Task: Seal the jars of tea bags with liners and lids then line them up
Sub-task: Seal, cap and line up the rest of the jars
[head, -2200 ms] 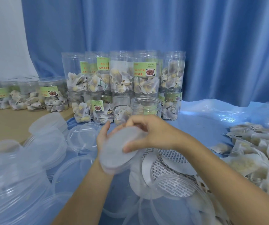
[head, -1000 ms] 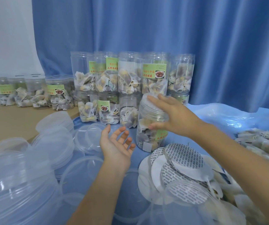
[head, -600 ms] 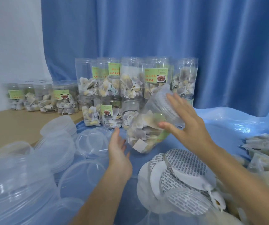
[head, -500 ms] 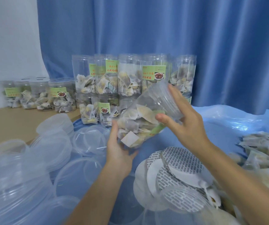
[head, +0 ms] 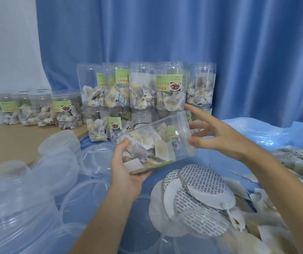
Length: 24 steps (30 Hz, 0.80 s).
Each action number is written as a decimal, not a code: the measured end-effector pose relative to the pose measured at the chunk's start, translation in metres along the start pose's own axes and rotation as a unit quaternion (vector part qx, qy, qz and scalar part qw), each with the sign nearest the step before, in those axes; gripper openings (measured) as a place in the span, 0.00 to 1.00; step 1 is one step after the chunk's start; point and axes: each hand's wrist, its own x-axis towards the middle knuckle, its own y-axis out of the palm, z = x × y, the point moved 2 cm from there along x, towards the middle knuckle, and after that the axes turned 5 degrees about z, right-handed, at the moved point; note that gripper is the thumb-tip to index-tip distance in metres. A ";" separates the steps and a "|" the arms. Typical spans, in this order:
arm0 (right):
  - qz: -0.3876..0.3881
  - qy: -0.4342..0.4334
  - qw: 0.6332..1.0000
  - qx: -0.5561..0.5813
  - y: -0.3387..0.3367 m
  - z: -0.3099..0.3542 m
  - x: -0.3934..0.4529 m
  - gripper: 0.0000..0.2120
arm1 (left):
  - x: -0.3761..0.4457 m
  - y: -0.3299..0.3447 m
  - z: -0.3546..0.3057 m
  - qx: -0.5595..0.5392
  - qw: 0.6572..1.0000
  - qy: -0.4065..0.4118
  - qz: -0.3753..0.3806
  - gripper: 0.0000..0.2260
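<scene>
nearest the camera, a heap of clear round plastic lids (head: 52, 173) is spreading across the lower left, and a fan of round white liners with grey printed faces (head: 200, 191) is lying at lower right on the blue-covered counter (head: 218, 162), with loose paper tea bags (head: 282, 213) piling just beside them to the right.

above these, both forearms are reaching forward from the bottom edge. the left hand (head: 127, 173) is turning palm up and cupping the base end of a clear cylindrical plastic jar of tea bags (head: 156, 145); its thumb is pressing the near side and its fingers are curling under the bottom. the jar is lying tilted in the air, base low at left, lidded end raised toward the right. the right hand (head: 218, 136) is arching at that end, its fingers spread wide and mostly straight, the thumb tip touching the lid's rim; whether the other fingers are touching it is unclear.

farther back, sealed jars with green labels (head: 147, 92) are standing stacked two high, with a single low row of jars (head: 41, 109) extending left. a blue pleated curtain (head: 220, 43) is hanging behind.
</scene>
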 end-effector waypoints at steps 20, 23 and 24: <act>-0.065 0.094 0.992 0.058 0.003 -0.008 0.002 0.31 | 0.002 0.001 0.006 0.041 0.998 0.032 0.045 0.10; -0.015 0.060 0.997 0.050 0.002 -0.008 0.002 0.33 | 0.003 -0.001 0.002 0.051 0.997 0.038 0.045 0.12; 0.010 0.025 0.999 0.041 0.001 -0.006 0.001 0.32 | 0.003 -0.002 0.000 0.052 0.997 0.032 0.047 0.13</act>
